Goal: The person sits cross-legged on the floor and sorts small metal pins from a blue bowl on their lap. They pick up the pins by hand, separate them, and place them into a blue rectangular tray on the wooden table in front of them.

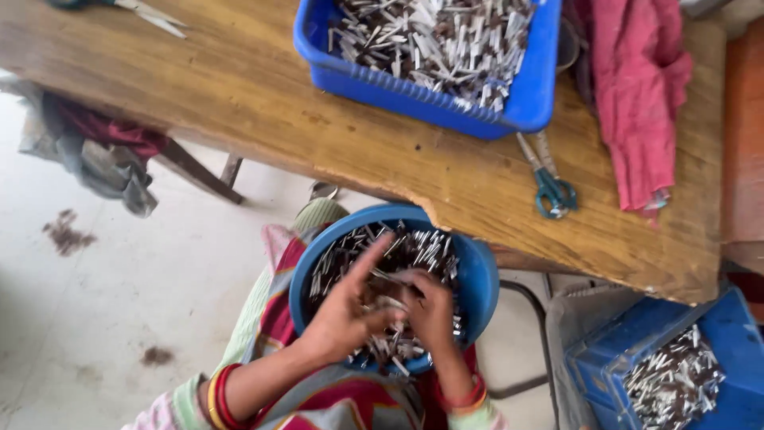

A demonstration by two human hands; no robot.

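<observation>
Round blue plastic bowl point(477, 275) at 6 o'clock of frame, resting on lap, heaped with short thin sticks, pale at one end and dark at the other point(414, 247). Both hands inside bowl, over the heap. Left hand point(346, 306) at 9 o'clock side of bowl, index finger stretched toward 1 o'clock, other fingers loosely spread; grip open, palm against sticks. Right hand point(430, 306) just beside it at 3 o'clock side, fingers curled down around a few sticks; grip closed on sticks. Hands touching or nearly touching at fingertips, cannot tell which. Red and yellow bangles point(216, 396) on left wrist, red band on right wrist.

Worn wooden desk point(263, 103) across 12 o'clock, near edge chipped just above bowl. Rectangular blue plastic tray point(525, 95) on desk at 12 o'clock, full of same sticks. Teal-handled scissors point(549, 187) on desk at 2 o'clock of bowl, near tray corner. Crumpled pink cloth point(637, 103) at 2 o'clock, draped on desk. Blue plastic crate point(732, 334) at 4 o'clock on floor level, more sticks inside. Grey and maroon rags point(95, 151) under desk at 10 o'clock.
</observation>
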